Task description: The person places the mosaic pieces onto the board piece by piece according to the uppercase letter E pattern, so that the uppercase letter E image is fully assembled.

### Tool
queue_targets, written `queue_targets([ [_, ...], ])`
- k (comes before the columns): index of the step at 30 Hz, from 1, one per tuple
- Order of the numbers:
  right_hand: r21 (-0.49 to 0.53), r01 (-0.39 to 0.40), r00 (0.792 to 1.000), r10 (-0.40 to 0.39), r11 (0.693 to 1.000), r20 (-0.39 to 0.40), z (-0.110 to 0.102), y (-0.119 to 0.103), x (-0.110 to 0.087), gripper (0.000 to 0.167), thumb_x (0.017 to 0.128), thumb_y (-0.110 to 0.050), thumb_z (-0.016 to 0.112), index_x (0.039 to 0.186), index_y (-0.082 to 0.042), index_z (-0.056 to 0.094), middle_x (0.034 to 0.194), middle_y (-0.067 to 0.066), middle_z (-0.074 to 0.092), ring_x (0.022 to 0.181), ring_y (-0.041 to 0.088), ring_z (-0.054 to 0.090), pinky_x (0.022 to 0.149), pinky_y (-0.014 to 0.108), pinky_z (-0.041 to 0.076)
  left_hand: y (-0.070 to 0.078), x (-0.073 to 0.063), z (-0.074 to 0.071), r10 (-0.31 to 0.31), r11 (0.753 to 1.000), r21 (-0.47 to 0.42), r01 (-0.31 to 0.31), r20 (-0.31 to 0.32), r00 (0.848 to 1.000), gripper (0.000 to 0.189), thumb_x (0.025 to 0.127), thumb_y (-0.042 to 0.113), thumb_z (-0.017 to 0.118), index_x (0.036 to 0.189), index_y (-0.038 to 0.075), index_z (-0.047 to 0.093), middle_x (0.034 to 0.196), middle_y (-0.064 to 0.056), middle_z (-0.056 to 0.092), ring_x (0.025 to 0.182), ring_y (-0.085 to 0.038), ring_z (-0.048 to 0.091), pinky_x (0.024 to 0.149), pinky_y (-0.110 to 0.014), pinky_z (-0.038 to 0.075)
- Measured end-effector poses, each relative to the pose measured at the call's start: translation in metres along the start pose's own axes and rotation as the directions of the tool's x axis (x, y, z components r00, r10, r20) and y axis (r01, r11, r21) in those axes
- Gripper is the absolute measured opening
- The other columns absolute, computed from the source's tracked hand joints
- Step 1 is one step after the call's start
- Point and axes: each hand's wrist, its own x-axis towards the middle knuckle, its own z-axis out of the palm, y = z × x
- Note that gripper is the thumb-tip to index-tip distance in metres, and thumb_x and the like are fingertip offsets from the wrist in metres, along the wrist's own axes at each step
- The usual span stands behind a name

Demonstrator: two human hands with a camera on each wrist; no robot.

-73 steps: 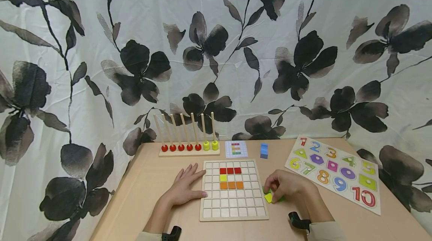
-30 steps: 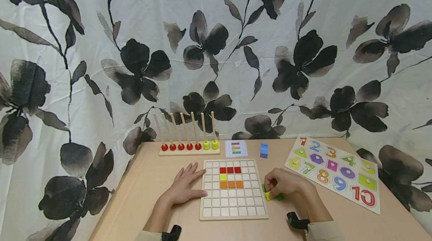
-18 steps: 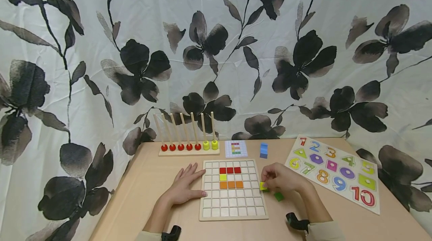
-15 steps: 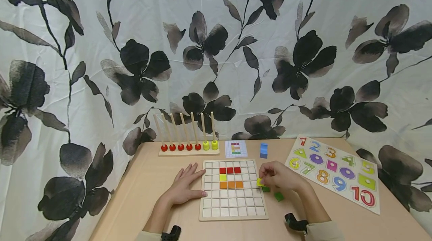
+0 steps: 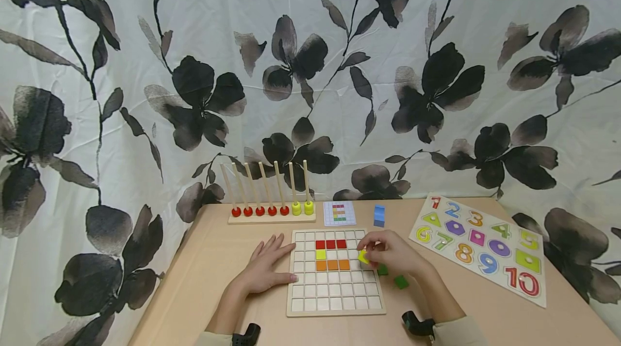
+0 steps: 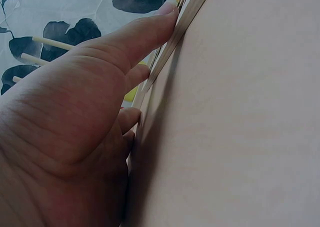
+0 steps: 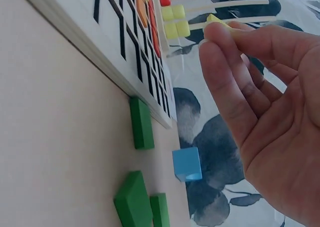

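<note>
"Head view: where's the yellow tile (image 5: 363, 256)?"

"Pinched in my right hand (image 5: 390, 251), above the board (image 5: 334, 290)'s right side; orange row (image 5: 332, 265) lies to its left. Left hand (image 5: 262, 268): fingers spread, touching the board's left edge."

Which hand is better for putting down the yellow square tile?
Probably the right hand: it pinches the yellow square tile over the white-squared wooden board, while the left hand touches the board's left edge.
</note>
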Motion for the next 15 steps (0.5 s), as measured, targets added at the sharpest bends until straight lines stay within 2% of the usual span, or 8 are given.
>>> queue_targets([
  [15,0.091,-0.025,1.000,0.025,0.996,-0.001,0.019,-0.005,0.009,0.026,0.097,-0.001,0.070,0.122,0.002,0.070,0.104,0.018,0.060,0.084,0.034,0.073,0.079,0.030,0.065,-0.001,0.000,0.001,-0.005,1.000,0.019,0.005,-0.007,1.000,0.085,0.085,0.063,0.076,0.156,0.026,0.050,0.173,-0.017,0.021,0.162,-0.040,0.009,0.129,-0.062,-0.001],
])
